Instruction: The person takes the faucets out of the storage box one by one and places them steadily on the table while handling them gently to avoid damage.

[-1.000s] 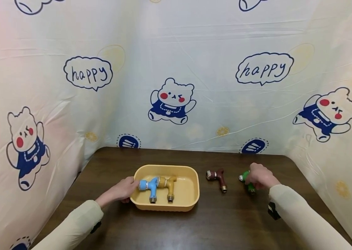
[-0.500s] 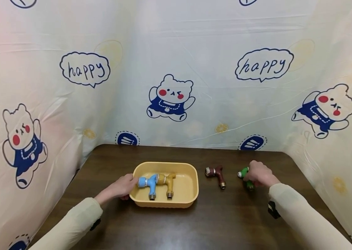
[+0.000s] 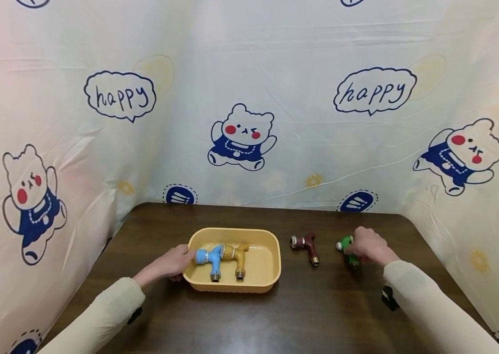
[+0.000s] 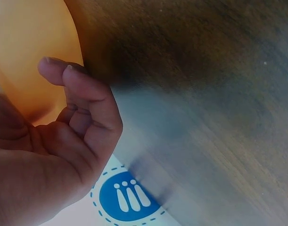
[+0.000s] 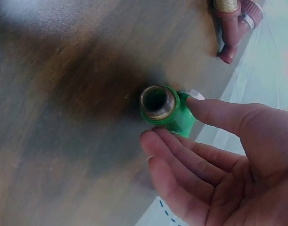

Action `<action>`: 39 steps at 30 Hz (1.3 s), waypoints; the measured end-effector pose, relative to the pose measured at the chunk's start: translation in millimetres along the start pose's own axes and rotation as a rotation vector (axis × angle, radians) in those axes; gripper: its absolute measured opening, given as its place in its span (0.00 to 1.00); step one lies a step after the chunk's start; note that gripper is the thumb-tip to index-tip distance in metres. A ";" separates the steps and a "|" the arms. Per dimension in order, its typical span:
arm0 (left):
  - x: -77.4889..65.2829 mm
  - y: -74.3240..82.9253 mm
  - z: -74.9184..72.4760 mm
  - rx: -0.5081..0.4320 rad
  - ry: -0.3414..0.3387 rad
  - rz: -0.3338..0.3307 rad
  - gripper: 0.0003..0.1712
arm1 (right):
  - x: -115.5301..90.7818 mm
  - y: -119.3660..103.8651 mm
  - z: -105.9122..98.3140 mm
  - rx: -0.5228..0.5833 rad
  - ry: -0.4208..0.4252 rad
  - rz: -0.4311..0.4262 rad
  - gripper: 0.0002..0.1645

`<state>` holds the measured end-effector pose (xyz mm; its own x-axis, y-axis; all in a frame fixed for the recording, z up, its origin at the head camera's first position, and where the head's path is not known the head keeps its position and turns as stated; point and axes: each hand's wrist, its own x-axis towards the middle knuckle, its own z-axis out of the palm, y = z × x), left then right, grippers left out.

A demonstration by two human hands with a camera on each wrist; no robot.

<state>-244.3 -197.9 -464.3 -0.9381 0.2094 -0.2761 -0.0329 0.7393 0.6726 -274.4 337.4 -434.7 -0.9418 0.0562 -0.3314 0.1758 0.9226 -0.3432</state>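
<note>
My left hand (image 3: 171, 263) grips the left rim of a yellow plastic tray (image 3: 274, 260); in the left wrist view its fingers curl at the wall of the tray (image 4: 35, 28). Inside the tray lie a blue tap (image 3: 216, 263) and a mustard-yellow tap (image 3: 241, 263), side by side and touching. At the right, my right hand (image 3: 372, 247) pinches a green tap (image 3: 345, 244) on the table. The right wrist view shows the threaded metal end of the green tap (image 5: 158, 102) between thumb and fingers. Part of that tap is hidden by the hand.
A dark red tap (image 3: 308, 248) lies on the brown wooden table (image 3: 249, 324) between the tray and the green tap. A patterned cloth curtain (image 3: 302, 98) surrounds the table at the back and both sides.
The head view has tilted slightly, so everything sits a little higher in it. Both hands keep their holds, and the taps and tray stay in place.
</note>
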 end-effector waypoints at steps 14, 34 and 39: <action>4.2 -3.0 -2.8 0.012 -0.043 -0.020 0.18 | -21.6 -11.2 -6.3 -0.006 0.054 -0.067 0.15; 5.5 -6.2 -13.7 -0.084 -0.152 0.028 0.21 | -49.4 -48.2 -9.6 -0.095 0.156 -0.231 0.23; 22.4 -29.4 -11.9 -0.108 -0.206 0.110 0.22 | -50.1 -55.9 -7.5 -0.104 0.153 -0.240 0.22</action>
<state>-268.4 -222.6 -482.0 -0.8486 0.4189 -0.3232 0.0188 0.6342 0.7729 -239.2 285.8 -392.4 -0.9866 -0.1184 -0.1125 -0.0796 0.9501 -0.3015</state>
